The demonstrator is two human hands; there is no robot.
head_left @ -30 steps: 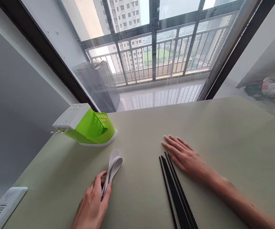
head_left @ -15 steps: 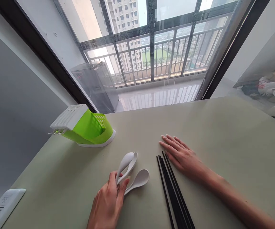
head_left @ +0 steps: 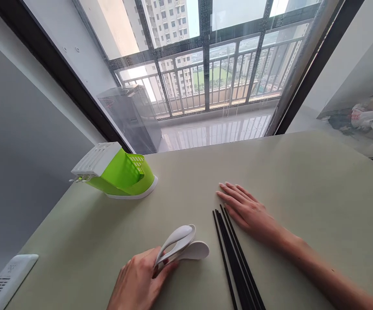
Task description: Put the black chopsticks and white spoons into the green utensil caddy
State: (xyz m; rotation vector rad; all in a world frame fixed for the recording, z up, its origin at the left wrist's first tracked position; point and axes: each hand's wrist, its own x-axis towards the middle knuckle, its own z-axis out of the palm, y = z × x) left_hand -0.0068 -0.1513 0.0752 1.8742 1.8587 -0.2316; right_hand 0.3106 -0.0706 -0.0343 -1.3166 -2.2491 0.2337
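Three white spoons [head_left: 191, 251] fan out from my left hand [head_left: 141, 275], whose fingers are closed round their handles near the lower middle of the head view. The bowls point up and to the right, just over the table. My right hand [head_left: 244, 209] lies flat on the table with its fingers stretched out and holds nothing. Beside its thumb side is a bundle of black chopsticks [head_left: 234, 258], running down past the lower edge of the view. Their lower ends are out of sight.
A green and white cutlery holder [head_left: 125, 174] stands at the back left of the pale green table [head_left: 290, 172]. A white power strip [head_left: 10, 280] lies at the left edge. Behind the table is a glass window [head_left: 206, 77] facing a balcony with a railing.
My left hand has shifted slightly down and left, and the spoons have turned so their bowls point further right and lie closer together. My right hand and the chopsticks stay put.
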